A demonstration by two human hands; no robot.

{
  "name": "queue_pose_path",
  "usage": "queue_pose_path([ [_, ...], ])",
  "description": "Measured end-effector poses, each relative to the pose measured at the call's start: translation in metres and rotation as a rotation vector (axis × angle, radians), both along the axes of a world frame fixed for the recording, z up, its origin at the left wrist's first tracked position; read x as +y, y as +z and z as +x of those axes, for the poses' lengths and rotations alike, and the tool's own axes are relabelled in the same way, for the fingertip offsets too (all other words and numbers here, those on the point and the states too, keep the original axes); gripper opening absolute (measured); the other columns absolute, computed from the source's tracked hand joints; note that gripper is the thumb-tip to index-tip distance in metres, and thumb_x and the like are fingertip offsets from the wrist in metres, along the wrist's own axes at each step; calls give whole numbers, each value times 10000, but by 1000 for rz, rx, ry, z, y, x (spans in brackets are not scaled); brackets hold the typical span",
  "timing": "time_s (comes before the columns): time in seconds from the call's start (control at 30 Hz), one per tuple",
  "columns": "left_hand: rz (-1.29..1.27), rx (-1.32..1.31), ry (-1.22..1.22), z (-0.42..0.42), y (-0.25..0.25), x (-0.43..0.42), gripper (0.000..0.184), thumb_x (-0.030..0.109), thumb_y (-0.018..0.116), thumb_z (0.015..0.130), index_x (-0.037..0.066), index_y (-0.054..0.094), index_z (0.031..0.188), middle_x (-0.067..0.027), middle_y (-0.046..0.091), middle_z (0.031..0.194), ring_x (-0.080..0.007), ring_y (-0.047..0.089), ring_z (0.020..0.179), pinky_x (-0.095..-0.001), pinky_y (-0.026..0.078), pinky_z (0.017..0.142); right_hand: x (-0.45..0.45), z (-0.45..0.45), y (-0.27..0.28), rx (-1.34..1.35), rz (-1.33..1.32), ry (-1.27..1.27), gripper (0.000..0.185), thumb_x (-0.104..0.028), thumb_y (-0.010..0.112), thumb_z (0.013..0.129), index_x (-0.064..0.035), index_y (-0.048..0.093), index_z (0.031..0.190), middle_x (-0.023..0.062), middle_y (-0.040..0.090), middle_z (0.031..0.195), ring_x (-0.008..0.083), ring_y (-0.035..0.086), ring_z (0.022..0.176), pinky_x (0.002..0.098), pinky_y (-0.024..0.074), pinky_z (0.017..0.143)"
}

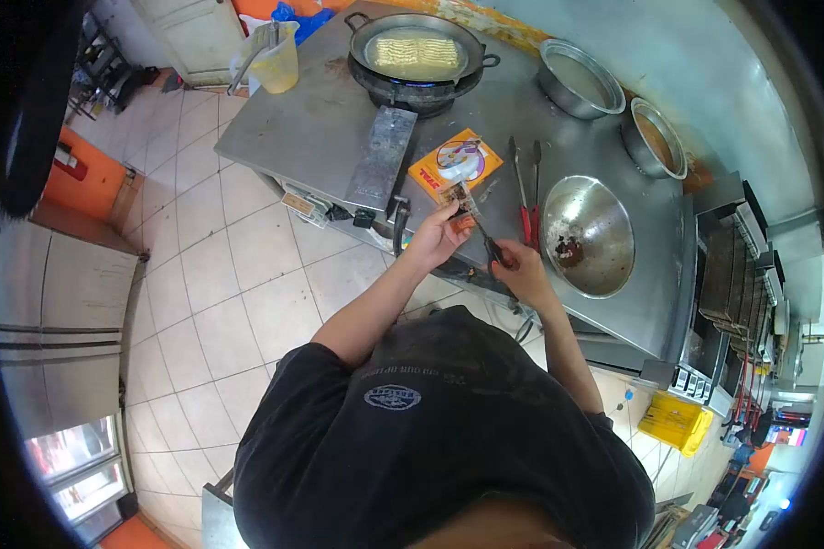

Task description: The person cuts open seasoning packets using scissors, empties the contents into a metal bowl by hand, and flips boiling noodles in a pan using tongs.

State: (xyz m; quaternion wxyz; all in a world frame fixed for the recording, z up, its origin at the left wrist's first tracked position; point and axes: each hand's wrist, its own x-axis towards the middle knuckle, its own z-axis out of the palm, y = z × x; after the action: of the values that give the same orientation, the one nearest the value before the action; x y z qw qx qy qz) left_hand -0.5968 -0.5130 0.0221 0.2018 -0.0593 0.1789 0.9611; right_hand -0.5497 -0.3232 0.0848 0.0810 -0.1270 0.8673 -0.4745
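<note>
While the left hand pinches a small packet, the right hand is curled round dark scissors; orange box just beyond, lettering unclear.

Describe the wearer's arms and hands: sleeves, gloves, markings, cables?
Left hand and right hand are ordinary five-fingered human hands, with no gloves visible. Forearms are bare, with no watch or cable visible. Short, loose dark sleeves belong to a dark shirt with a pale oval emblem and lettering too small to read reliably.
</note>
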Motion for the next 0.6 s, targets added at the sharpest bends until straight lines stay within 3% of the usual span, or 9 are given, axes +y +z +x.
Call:
queue_pose_path([
  [0.17,-6,42,-46,0,-1,-3,244,232,536,896,101,515,1100,-26,613,944,-134,580,812,-278,453,734,-6,2,11,43,28,11,299,-70,687,713,31,576,971,31,454,585,99,429,540,268,361,498],
  [0.27,-34,5,-21,3,9,-1,234,237,595,862,119,528,1053,-15,617,928,-128,592,798,-248,455,668,-4,1,4,3,2,-4,306,-76,695,706,27,580,970,32,458,583,99,421,538,268,357,495],
  [0.6,6,69,-51,3,-7,6,257,216,553,880,135,497,1116,-18,590,1004,-152,569,877,-304,443,776,-11,8,18,68,80,-55,311,-70,692,694,7,590,978,38,459,582,114,418,542,284,357,501],
])
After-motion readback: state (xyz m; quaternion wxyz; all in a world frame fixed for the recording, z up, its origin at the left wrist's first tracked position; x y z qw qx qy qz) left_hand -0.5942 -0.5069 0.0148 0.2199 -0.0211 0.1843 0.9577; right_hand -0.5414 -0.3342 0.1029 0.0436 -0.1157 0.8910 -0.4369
